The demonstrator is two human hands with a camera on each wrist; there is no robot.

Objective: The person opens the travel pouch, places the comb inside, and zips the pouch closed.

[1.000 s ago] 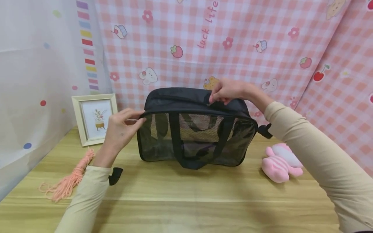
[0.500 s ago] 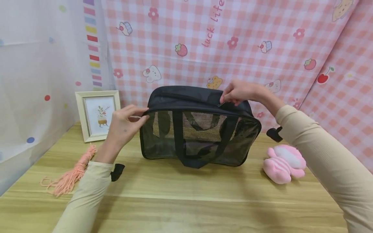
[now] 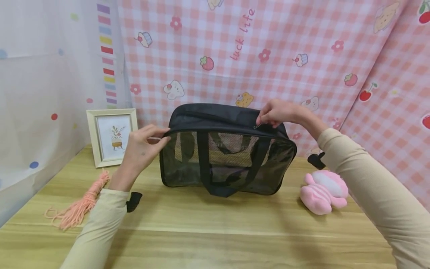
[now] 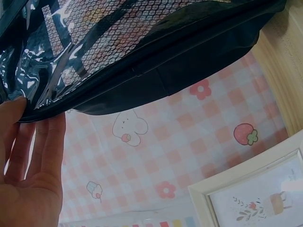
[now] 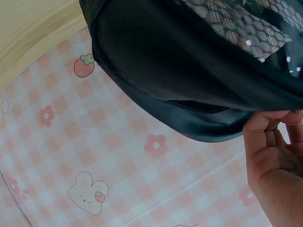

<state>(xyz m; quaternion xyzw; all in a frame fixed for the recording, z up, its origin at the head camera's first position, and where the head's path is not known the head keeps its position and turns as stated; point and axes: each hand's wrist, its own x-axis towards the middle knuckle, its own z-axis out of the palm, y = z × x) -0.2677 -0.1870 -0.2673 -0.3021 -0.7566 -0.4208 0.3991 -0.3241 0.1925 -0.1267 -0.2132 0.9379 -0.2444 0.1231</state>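
Note:
A black bag with clear front panel, mesh and strap handles stands upright on the wooden table. My left hand pinches its top left corner between thumb and fingers; the left wrist view shows that hand gripping the bag's dark edge. On the top right side, my right hand pinches a small metal zipper pull. Zipper teeth show near the right hand in the right wrist view, where the pull is hidden. Little can be made out inside the bag.
A cream picture frame stands at the back left. In front of it lies a bundle of peach yarn. To the bag's right is a pink plush toy. A pink checked cloth hangs behind.
My right hand has moved to the right along the bag's top with the zipper pull. The left hand keeps its hold on the left corner. The head view has shifted slightly.

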